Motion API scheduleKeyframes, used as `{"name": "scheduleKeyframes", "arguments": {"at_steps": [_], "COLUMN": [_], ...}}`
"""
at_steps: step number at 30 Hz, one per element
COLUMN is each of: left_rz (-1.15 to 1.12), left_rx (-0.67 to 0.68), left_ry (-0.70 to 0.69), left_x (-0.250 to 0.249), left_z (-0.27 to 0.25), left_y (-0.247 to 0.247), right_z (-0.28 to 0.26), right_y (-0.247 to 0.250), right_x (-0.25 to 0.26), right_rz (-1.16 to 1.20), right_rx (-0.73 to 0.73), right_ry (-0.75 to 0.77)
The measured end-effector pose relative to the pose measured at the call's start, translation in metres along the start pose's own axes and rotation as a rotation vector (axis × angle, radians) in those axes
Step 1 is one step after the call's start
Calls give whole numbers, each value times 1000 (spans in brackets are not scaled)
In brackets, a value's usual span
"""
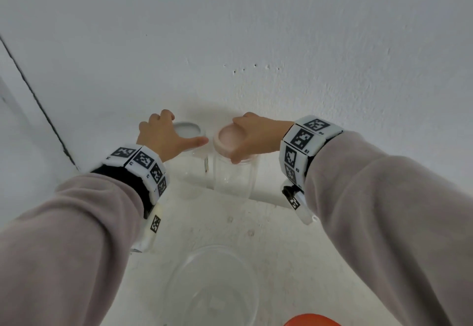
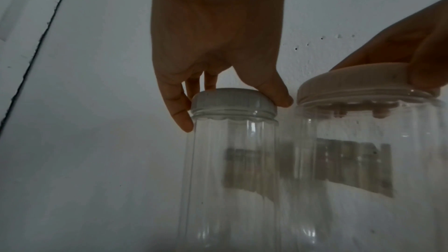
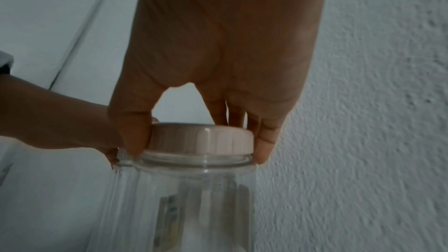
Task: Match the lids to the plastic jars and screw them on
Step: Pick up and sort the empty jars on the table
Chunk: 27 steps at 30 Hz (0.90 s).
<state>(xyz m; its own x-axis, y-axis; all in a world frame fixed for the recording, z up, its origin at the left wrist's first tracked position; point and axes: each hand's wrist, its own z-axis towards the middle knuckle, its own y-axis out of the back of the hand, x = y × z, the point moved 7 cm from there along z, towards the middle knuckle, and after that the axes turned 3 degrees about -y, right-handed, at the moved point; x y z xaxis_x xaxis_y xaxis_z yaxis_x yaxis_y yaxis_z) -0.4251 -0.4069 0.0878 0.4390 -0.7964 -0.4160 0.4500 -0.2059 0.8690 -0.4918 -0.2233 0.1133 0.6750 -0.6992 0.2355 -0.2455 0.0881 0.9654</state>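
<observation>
Two clear plastic jars stand side by side on a white surface by the wall. The narrower left jar point(image 1: 189, 169) point(image 2: 230, 179) carries a white lid point(image 1: 187, 129) point(image 2: 234, 103); my left hand point(image 1: 163, 133) point(image 2: 218, 45) grips that lid from above, thumb and fingers curled round its rim. The wider right jar point(image 1: 235, 174) point(image 3: 179, 198) carries a pale pink ribbed lid point(image 1: 227, 138) point(image 3: 202, 139) point(image 2: 358, 81); my right hand point(image 1: 256, 136) point(image 3: 218, 64) holds it by the rim, thumb on one side and fingers on the other.
A large open clear jar point(image 1: 212, 287) stands nearer to me, in the low middle of the head view. An orange lid point(image 1: 311, 320) peeks in at the bottom edge. The white wall point(image 1: 256, 31) rises just behind the two jars.
</observation>
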Motion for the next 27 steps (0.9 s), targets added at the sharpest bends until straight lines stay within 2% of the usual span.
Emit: {"name": "scheduleKeyframes", "arguments": {"at_steps": [3,7,14,20,27], "left_rz": [13,74,-102,-128,-119], "left_rx": [2,69,233,173,226], "left_ry": [0,-9,-14,-27,-62], "left_x": [-2,-2,11,10,10], "left_z": [2,7,4,-1,-7], "left_y": [-4,-9,-9,-8,-10], "right_z": [5,7,7,2,-6], "right_y": [-1,-7,-13,-15,-18], "right_x": [2,3,2,2,4], "right_rz": [11,-22,-9,81,128], "right_rx": [13,14,-19,-82,-95], "right_ry": [7,-2,-51,-176,-175]}}
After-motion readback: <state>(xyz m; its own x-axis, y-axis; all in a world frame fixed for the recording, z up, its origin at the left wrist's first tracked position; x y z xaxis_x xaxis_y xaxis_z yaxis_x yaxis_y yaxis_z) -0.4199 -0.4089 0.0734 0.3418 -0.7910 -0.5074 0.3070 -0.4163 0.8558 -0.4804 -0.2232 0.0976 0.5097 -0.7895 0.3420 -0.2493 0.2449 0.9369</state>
